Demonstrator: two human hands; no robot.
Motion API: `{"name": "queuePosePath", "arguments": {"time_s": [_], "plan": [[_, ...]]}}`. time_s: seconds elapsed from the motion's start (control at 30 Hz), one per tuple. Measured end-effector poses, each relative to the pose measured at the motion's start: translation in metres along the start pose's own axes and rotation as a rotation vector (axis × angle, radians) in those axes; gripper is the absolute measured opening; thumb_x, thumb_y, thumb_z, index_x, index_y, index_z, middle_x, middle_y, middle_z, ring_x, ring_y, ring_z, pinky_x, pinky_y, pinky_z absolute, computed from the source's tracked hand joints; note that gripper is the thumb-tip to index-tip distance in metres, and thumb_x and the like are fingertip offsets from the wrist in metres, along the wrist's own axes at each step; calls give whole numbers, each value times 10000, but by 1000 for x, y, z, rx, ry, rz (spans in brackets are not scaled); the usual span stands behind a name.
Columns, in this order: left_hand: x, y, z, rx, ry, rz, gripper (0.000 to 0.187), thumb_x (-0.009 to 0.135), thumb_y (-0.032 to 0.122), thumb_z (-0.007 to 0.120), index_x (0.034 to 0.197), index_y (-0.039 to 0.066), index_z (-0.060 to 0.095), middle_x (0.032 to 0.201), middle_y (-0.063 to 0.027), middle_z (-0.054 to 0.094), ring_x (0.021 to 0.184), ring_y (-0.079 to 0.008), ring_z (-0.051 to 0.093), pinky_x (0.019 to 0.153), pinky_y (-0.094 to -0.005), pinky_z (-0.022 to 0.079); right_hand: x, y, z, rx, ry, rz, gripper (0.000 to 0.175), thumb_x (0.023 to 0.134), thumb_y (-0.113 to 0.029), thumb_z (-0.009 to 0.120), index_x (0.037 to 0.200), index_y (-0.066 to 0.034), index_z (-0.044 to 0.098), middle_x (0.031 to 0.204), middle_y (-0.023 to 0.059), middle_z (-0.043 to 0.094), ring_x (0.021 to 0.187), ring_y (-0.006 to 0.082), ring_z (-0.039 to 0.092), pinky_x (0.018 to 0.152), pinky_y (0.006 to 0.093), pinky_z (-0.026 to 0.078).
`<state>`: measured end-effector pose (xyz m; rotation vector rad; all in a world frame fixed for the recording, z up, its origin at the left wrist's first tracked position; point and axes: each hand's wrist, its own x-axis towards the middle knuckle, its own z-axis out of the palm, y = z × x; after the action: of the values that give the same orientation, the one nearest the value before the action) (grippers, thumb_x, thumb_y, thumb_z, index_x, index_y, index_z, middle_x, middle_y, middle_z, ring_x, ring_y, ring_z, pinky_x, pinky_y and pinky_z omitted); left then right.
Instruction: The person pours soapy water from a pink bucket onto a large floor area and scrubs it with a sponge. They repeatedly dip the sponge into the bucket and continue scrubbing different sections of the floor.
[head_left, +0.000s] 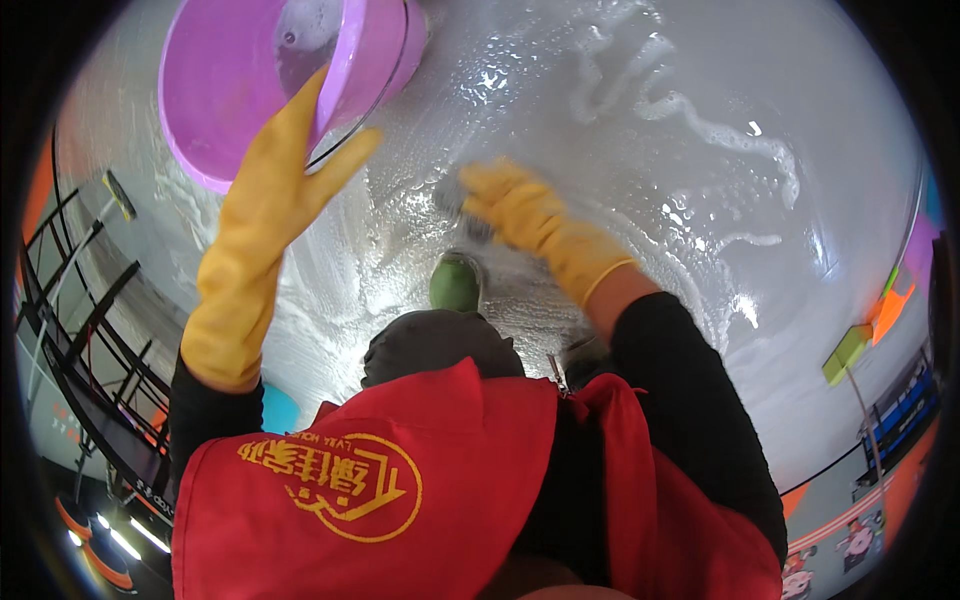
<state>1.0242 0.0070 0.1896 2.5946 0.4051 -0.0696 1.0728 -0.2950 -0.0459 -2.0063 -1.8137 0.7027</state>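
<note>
My left hand (270, 195), in a yellow rubber glove, grips the near rim of a pink-purple plastic bucket (210, 82). Its fingers pass inside the rim, and the thumb lies outside by the thin dark bail handle (386, 86). Foamy water (311, 26) shows within the bucket. My right hand (517, 206), also gloved, is low over the wet grey floor (510, 127), its fingers bent and blurred by motion. A dark patch borders those fingers; whether it is a held thing or a reflection is unclear.
Soap foam (705, 127) streaks the glossy floor. My green boot toe (455, 281) stands below my right hand. Black metal framework (97, 322) and a long-handled brush-like tool (120, 195) are at left. A yellow-green pole-mounted head (847, 354) is at right; a blue object (280, 410) sits beside my left arm.
</note>
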Motion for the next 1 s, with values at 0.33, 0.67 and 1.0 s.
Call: {"name": "queuePosePath", "arguments": {"time_s": [0.33, 0.67, 1.0], "plan": [[12, -7, 19, 259, -61, -57, 343, 1071, 342, 691, 1289, 77, 704, 949, -165, 752, 867, -399, 737, 757, -489, 593, -38, 280, -171, -262, 314, 748, 937, 882, -576, 853, 1637, -171, 472, 1635, 231, 462, 1497, 443, 468, 1227, 515, 442], [9, -10, 23, 231, -18, 21, 297, 1058, 276, 720, 1264, 62, 702, 928, -186, 735, 843, -412, 721, 739, -479, 577, 106, 6, -41, 43, -84, -17, 347, 915, -243, 692, 1259, -212, 724, 1364, 97, 700, 1346, 313, 598, 1235, 510, 411], [7, -14, 25, 268, -58, -13, 312, 1078, 375, 630, 1259, 123, 661, 899, -160, 742, 760, -377, 749, 714, -466, 645, 107, 339, -176, -585, 401, 475, 542, 1061, -459, 488, 1513, -175, 580, 1531, 137, 621, 1400, 364, 585, 1203, 544, 427]]}}
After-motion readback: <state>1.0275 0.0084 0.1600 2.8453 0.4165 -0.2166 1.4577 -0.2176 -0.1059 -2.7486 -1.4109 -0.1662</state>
